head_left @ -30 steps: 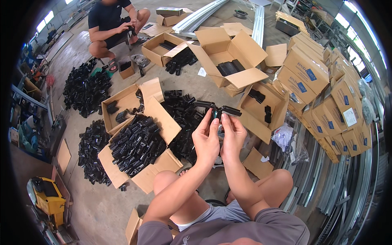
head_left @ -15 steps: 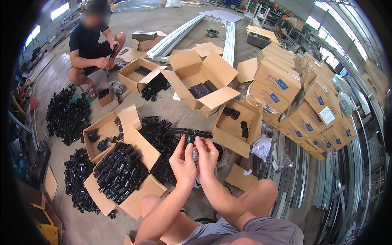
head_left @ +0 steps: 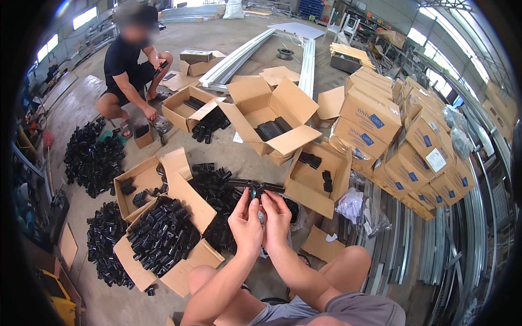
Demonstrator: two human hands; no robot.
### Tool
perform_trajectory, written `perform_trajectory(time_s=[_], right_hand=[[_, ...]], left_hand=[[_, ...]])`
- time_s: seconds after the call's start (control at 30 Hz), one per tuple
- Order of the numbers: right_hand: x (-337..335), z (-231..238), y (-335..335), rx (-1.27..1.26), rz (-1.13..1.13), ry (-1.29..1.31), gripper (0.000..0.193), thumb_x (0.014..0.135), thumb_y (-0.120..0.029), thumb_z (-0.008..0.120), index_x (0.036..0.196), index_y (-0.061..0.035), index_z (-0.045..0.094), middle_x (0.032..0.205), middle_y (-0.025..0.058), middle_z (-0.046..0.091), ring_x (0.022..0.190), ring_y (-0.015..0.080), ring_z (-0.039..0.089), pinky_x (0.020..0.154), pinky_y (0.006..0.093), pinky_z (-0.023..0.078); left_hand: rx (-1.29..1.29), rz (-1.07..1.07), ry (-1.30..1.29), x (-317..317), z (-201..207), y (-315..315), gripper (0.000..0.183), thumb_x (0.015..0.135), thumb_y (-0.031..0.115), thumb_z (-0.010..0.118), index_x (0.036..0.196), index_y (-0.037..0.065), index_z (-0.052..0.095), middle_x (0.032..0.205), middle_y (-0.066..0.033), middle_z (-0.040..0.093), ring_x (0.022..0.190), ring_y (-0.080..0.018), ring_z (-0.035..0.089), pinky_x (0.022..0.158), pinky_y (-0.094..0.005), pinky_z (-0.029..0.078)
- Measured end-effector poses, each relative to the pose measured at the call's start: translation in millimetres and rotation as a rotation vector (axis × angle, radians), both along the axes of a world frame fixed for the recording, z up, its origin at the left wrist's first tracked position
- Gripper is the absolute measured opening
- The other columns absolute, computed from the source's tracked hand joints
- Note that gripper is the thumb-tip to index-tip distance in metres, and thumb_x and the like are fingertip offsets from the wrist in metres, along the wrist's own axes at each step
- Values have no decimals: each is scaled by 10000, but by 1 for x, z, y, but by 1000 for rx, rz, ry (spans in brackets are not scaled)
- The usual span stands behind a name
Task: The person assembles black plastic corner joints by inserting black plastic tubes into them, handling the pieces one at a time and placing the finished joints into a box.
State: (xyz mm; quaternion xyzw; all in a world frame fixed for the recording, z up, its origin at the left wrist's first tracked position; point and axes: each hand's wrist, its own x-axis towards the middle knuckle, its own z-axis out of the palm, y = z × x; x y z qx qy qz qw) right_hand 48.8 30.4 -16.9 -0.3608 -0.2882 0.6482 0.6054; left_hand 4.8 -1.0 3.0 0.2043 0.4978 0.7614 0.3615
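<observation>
Close together in front of me, my left hand [head_left: 246,227] and my right hand [head_left: 277,217] pinch a small black plastic part [head_left: 256,189] between thumbs and fingertips. The fingers partly cover it, so its exact kind cannot be made out. Just beyond the fingertips lies a dark bar-like piece [head_left: 239,183]. Left of my hands spreads a loose pile of black plastic parts [head_left: 209,187]. An open carton [head_left: 202,209] heaped with similar black parts stands nearer to me on the left. To the right of my fingertips is another open carton [head_left: 310,198] with a few black pieces inside.
A large open carton [head_left: 239,117] holding stacked black pieces stands ahead. Further piles [head_left: 93,160] lie at left, near a crouching co-worker [head_left: 128,70]. Stacked closed cartons [head_left: 365,117] rest on a pallet at right, beside long metal profiles [head_left: 421,244] and plastic bags [head_left: 350,205].
My hands keep hold of the black part, with only a slight shift of the fingers. The co-worker's one hand has dropped toward a small box. The whole view has shifted slightly.
</observation>
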Motion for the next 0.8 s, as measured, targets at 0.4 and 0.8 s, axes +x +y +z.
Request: perform_trajectory(time_s=[0.4, 0.8], right_hand=[[6, -8, 6, 0, 42, -58, 190, 928, -98, 683, 1073, 20, 655, 1008, 56, 696, 896, 98, 635, 751, 253, 504], [0, 5, 1, -38, -6, 0, 137, 943, -119, 668, 1030, -14, 658, 998, 44, 694, 860, 87, 625, 745, 238, 494]], left_hand=[[-52, -47, -12, -1, -1, 1, 422, 980, 67, 591, 1382, -38, 519, 1166, -88, 666, 959, -75, 602, 846, -226, 492], [-53, -55, -5, -1, -3, 0, 418, 975, 40, 582, 1377, -52, 515, 1218, -117, 653, 1012, -93, 613, 879, -237, 494]])
